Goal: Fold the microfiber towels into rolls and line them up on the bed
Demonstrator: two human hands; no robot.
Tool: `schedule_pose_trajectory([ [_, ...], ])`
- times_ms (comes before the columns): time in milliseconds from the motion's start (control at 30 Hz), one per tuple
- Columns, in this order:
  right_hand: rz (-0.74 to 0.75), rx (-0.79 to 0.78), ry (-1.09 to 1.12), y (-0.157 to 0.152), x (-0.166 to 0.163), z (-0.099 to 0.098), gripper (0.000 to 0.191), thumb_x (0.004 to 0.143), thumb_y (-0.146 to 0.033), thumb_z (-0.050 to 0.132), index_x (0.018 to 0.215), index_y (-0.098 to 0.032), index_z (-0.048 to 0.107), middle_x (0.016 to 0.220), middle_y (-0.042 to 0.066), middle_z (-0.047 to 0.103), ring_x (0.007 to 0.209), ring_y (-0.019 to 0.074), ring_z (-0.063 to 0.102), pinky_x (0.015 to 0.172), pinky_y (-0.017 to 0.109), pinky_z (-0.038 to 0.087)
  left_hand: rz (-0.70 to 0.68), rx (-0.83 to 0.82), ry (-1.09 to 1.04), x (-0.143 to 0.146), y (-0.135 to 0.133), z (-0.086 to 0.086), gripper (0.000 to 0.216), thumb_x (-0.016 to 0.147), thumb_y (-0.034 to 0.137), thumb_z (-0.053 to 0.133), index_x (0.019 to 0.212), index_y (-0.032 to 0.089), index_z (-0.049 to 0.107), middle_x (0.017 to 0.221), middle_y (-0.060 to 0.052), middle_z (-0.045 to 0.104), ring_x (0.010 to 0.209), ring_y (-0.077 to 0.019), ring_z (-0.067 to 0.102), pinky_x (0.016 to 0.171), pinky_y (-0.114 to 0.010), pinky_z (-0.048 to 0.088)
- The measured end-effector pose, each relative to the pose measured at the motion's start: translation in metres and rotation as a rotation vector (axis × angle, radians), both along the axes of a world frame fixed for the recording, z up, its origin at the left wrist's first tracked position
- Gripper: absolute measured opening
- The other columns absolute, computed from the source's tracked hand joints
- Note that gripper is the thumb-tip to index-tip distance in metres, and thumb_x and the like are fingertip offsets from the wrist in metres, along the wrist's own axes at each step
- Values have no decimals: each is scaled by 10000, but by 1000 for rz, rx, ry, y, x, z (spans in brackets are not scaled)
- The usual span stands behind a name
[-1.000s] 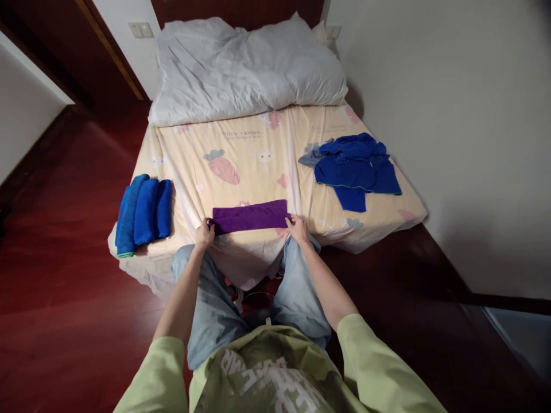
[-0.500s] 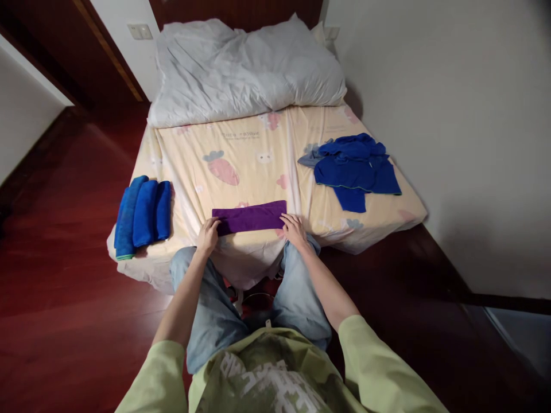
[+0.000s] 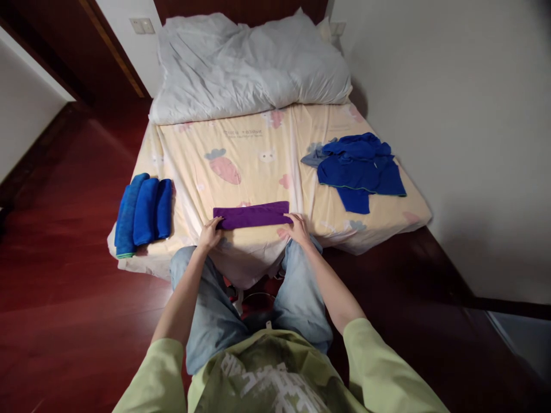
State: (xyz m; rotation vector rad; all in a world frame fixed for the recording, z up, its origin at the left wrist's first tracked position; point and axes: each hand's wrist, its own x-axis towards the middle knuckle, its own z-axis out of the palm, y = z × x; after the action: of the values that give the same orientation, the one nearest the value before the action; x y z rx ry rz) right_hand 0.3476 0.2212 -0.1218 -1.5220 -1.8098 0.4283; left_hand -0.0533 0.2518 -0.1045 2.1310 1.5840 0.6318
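A purple towel [image 3: 252,216], folded into a long narrow strip, lies across the near edge of the bed in front of me. My left hand [image 3: 210,233] is at its left end, fingers bent over the near corner. At the right end, my right hand [image 3: 298,228] pinches the near corner between thumb and fingers. Several rolled blue towels [image 3: 145,212] sit side by side on the bed's left corner. To the right lies a loose heap of blue cloths [image 3: 361,169], with a grey-blue piece [image 3: 314,156] poking out at its left.
The bed wears a yellow sheet [image 3: 258,172] printed with carrots and rabbits. A bulky white quilt or pillow [image 3: 249,69] lies at the headboard. A white wall [image 3: 451,143] rises on the right; dark red wooden floor [image 3: 77,287] runs along the left.
The purple strip looks slightly narrower, its near edge a little farther from me. My right hand's thumb and fingers have shifted at its corner. The view has tilted slightly.
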Motion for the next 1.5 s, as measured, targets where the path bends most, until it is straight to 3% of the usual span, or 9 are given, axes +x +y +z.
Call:
schedule_pose_trajectory([
  [267,-120,-47,153,10,7,-18,344,916,-325,525,1200,-198,673,1168,132,690,1152,288,624,1066,474,490,226,-80,-182,-2,8,17,370,848,323,508,1161,171,633,1093,-114,733,1034,-275,677,958,-408,540],
  [500,-153,-148,192,13,5,-25,317,942,-462,529,1110,-226,658,1009,101,695,1028,280,665,973,443,541,303,-191,-106,-15,23,10,323,871,369,514,1130,201,605,935,-80,719,906,-255,683,855,-364,541],
  [867,-290,-221,203,29,-6,-20,435,923,-610,530,970,-208,689,866,87,738,897,265,697,870,415,567,286,-125,-30,-19,38,-3,398,901,300,476,1247,179,632,1006,-100,758,960,-275,713,920,-395,550],
  [1167,-516,-264,390,44,-18,-32,392,788,-581,641,781,-189,644,728,84,721,674,215,657,615,310,518,264,-72,17,-11,40,-2,396,941,282,483,1289,137,602,1183,-160,702,1105,-302,668,1031,-432,505],
  [1333,-551,-208,356,37,-26,-27,290,795,-484,649,856,-202,628,779,92,746,708,235,692,691,336,540,298,-28,33,-9,38,-2,339,940,283,501,1234,141,591,1170,-177,632,1071,-314,653,1011,-468,514],
  [1500,-576,-149,224,30,-29,-21,286,828,-464,627,971,-219,591,831,90,741,866,277,687,847,402,541,323,6,63,-5,37,-3,256,931,251,508,1143,155,615,1229,-169,562,986,-275,661,937,-427,551],
])
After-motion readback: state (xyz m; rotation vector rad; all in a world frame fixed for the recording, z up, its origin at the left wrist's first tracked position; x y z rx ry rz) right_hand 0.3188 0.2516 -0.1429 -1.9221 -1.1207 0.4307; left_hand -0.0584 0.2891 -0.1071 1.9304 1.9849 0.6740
